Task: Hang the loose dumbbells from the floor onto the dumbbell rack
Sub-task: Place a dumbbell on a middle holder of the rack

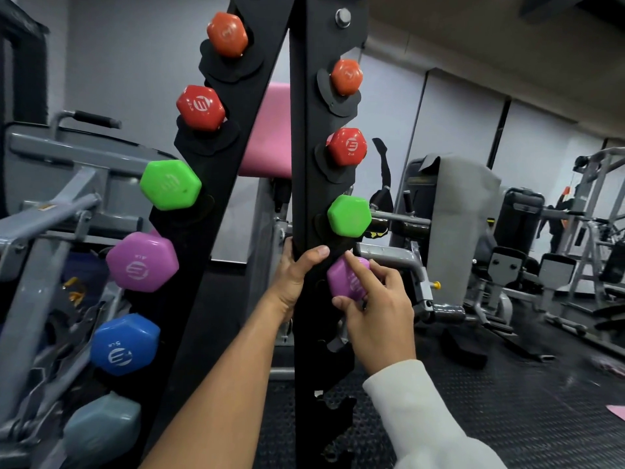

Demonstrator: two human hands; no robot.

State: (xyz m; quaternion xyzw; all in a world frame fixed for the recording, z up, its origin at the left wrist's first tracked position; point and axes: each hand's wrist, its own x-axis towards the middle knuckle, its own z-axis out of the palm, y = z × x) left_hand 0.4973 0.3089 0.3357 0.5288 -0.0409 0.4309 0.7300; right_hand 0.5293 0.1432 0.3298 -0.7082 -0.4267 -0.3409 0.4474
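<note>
A purple dumbbell [348,277] is being seated in a cradle on the right upright of the black dumbbell rack [306,137], directly at 6 o'clock from the green dumbbell [349,215] already hung there. It is pinched by the right hand [375,309], thumb under the near hexagonal head and index finger laid over its top, the grip closed only on that end, probably so the handle can be steered into the slot. The upright is clasped by the left hand [297,275], thumb across the front face and fingers wrapped behind, apparently to steady the frame while the weight is set. The row matches the purple head [142,262] at 9 o'clock on the left upright, which suggests paired slots. Below the purple dumbbell, 2 or more cradles [333,412] on the right upright are seen unfilled, while blue [124,345] and grey-blue [101,428] heads sit on the left. The floor [507,401] is dark studded rubber matting; grey weight machines [449,211] and pale wall panels fill the room from 1 to 4 o'clock
</note>
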